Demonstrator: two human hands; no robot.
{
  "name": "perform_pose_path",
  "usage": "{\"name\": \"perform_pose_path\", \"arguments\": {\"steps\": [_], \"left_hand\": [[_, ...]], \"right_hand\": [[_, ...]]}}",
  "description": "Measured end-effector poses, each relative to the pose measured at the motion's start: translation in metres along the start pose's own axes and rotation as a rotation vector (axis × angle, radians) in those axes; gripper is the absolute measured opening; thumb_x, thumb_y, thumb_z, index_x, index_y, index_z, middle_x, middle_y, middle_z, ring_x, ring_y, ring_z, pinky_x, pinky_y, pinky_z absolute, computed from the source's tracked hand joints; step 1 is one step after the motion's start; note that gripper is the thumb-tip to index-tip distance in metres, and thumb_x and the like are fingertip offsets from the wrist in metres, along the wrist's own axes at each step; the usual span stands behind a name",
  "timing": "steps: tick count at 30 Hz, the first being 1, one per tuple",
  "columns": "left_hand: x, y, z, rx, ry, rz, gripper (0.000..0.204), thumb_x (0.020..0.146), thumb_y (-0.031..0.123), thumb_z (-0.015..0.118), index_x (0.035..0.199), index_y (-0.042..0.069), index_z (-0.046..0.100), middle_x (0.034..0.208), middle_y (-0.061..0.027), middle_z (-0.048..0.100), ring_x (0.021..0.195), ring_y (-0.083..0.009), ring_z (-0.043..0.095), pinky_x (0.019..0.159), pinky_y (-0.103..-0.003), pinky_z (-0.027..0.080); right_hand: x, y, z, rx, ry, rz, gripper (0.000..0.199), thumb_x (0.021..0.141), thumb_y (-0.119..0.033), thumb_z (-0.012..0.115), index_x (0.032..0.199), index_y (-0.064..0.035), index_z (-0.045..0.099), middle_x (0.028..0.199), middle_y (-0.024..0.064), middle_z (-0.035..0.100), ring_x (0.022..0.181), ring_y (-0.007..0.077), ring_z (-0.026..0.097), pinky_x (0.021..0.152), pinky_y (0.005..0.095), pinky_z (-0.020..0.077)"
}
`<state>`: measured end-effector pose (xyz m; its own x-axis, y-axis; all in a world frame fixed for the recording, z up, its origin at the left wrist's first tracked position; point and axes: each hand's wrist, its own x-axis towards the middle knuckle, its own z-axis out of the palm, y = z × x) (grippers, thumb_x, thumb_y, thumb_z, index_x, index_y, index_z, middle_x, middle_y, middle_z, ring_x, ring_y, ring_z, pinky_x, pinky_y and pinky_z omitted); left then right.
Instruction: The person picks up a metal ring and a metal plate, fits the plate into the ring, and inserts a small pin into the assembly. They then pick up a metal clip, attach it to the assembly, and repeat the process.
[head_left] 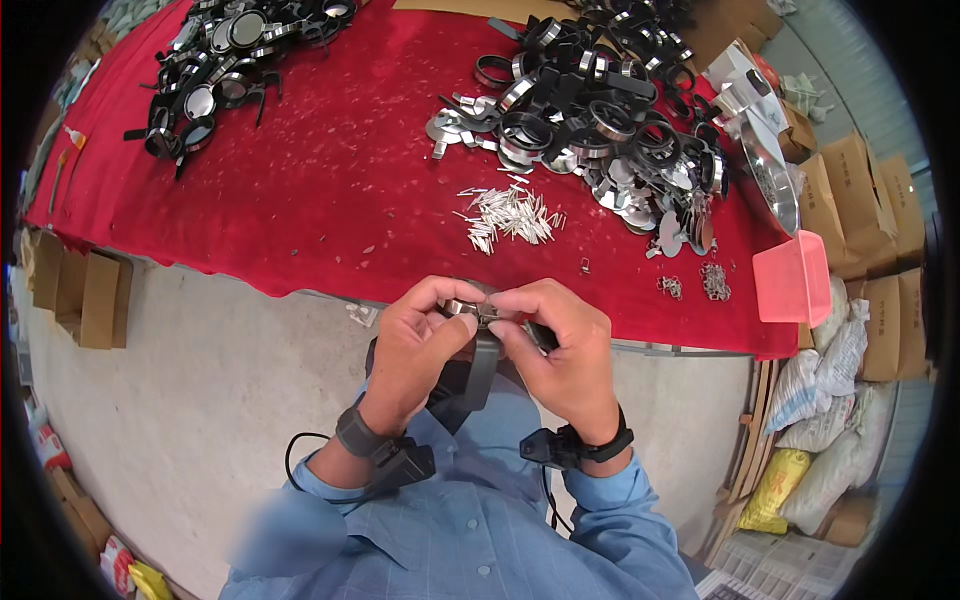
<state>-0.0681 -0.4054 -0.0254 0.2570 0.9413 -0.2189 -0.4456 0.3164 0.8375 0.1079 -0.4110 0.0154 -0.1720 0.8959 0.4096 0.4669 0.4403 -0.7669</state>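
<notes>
While the left hand [412, 335] is holding the piece [485, 350] between thumb and fingers, the right hand [562, 335] is pinching it from the other side, so the grip is closing on it from both flanks. The piece is sitting between the fingertips, just short of the edge of the red cloth [330, 200], its metal band [459, 306] showing under the left fingers and its black strap [483, 372] hanging below. Work on it is looking partway through, though the fingers are hiding what is already fitted at its top. Both wrists are bending inward, the forearms reaching up from below, the forefingers nearly meeting tip to tip above the thumbs. Beyond the grip and to its right, small clips [715, 282] are lying in two clusters near a pink tub [790, 280]. Straight beyond the grip, slim pins [513, 215] are lying heaped. Farther out to the right, loose discs [670, 232] and black-and-silver rings [590, 85] are lying piled, seemingly units awaiting work. Far off to the grip's left, another heap [200, 102] is showing discs seated in rings, so those units are probably standing further along.
</notes>
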Motion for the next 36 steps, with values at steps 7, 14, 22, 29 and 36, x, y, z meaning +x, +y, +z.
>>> {"name": "perform_pose_path", "arguments": {"steps": [7,14,22,29,36], "left_hand": [[0.001,0.003,0.0,-0.088,-0.015,-0.07,0.026,0.098,0.001,0.058,0.124,-0.003,0.06,0.107,-0.0122,0.071,0.091,-0.0236,0.077,0.082,-0.035,0.064],[0.001,0.004,-0.003,-0.117,-0.028,-0.111,0.026,0.1,0.004,0.058,0.125,-0.002,0.06,0.108,-0.0132,0.07,0.091,-0.025,0.077,0.081,-0.036,0.065],[0.001,0.005,-0.003,-0.1,-0.05,-0.12,0.027,0.1,0.005,0.059,0.126,-0.001,0.06,0.106,-0.0121,0.072,0.091,-0.0237,0.077,0.08,-0.033,0.064],[-0.001,0.004,-0.004,-0.107,-0.044,-0.116,0.027,0.099,0.005,0.059,0.126,-0.001,0.06,0.106,-0.0124,0.071,0.091,-0.0233,0.077,0.081,-0.033,0.063],[-0.001,0.005,-0.005,-0.167,-0.071,-0.132,0.027,0.097,0.004,0.06,0.123,-0.001,0.059,0.109,-0.0122,0.069,0.093,-0.0212,0.075,0.083,-0.036,0.065]], "right_hand": [[0.0,-0.001,-0.002,0.221,-0.021,0.198,0.023,0.087,0.01,0.072,0.108,-0.0006,0.07,0.092,0.0093,0.071,0.078,0.016,0.075,0.063,0.0278,0.0595],[0.002,0.003,-0.002,0.164,-0.022,0.136,0.019,0.087,0.009,0.073,0.103,0.0001,0.07,0.092,0.0106,0.07,0.081,0.017,0.075,0.061,0.0285,0.0593],[0.004,0.001,0.004,0.127,0.021,0.061,0.021,0.084,0.011,0.074,0.1,-0.0023,0.073,0.092,0.0096,0.068,0.076,0.0186,0.072,0.057,0.0293,0.057],[0.004,0.006,0.004,0.084,0.033,-0.002,0.023,0.082,0.012,0.074,0.1,-0.0033,0.074,0.091,0.0096,0.067,0.074,0.0197,0.071,0.056,0.0299,0.0563],[0.005,-0.003,0.005,0.224,-0.023,0.182,0.02,0.085,0.01,0.073,0.1,-0.0022,0.073,0.092,0.0092,0.068,0.075,0.0176,0.073,0.059,0.029,0.0572]]}}
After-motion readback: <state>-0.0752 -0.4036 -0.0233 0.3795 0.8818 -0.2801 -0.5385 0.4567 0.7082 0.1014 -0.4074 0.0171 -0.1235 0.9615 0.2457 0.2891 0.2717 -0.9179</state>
